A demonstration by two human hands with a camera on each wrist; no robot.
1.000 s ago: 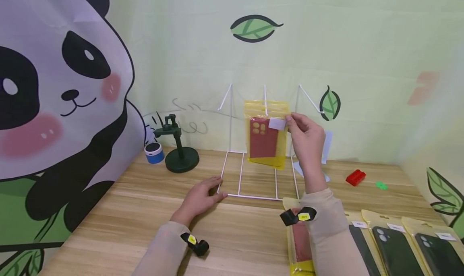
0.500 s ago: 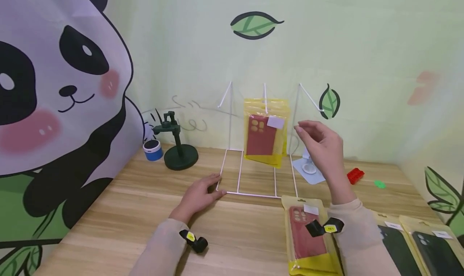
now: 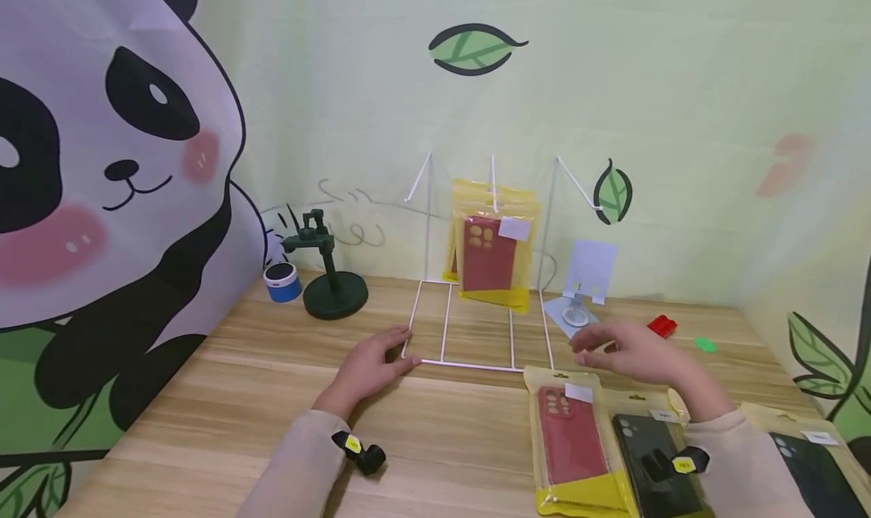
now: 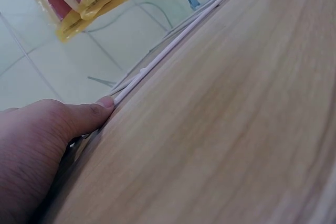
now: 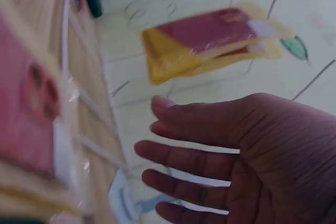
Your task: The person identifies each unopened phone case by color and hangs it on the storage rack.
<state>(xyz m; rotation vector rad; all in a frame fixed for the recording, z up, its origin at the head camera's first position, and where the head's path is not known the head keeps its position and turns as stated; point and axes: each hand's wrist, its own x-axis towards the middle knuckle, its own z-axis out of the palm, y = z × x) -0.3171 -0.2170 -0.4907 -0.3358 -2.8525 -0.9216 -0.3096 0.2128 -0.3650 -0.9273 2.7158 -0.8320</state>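
My left hand (image 3: pixel 367 370) holds the front left corner of a white wire display rack (image 3: pixel 469 366); in the left wrist view its thumb (image 4: pixel 97 114) lies against the rod. From the rack's middle hook hang yellow-edged bags with red phone cases (image 3: pixel 488 253), at least two deep. My right hand (image 3: pixel 633 352) holds nothing and hovers with fingers apart above the packaged phone cases on the table. A bagged red phone case (image 3: pixel 571 442) lies left of it and a bagged black phone case (image 3: pixel 653 457) below it, partly covered by the wrist camera.
Another bagged dark phone case (image 3: pixel 813 465) lies at the right. Behind stand a light-blue phone stand (image 3: pixel 590 272), a red block (image 3: pixel 661 326) and a green piece (image 3: pixel 705 344). A dark green stand (image 3: pixel 333 295) and a blue-white cylinder (image 3: pixel 282 283) stand at the back left.
My right hand has let go of the bagged red phone case on the middle hook and moved right and down over the packages. My left hand stays at the rack corner.
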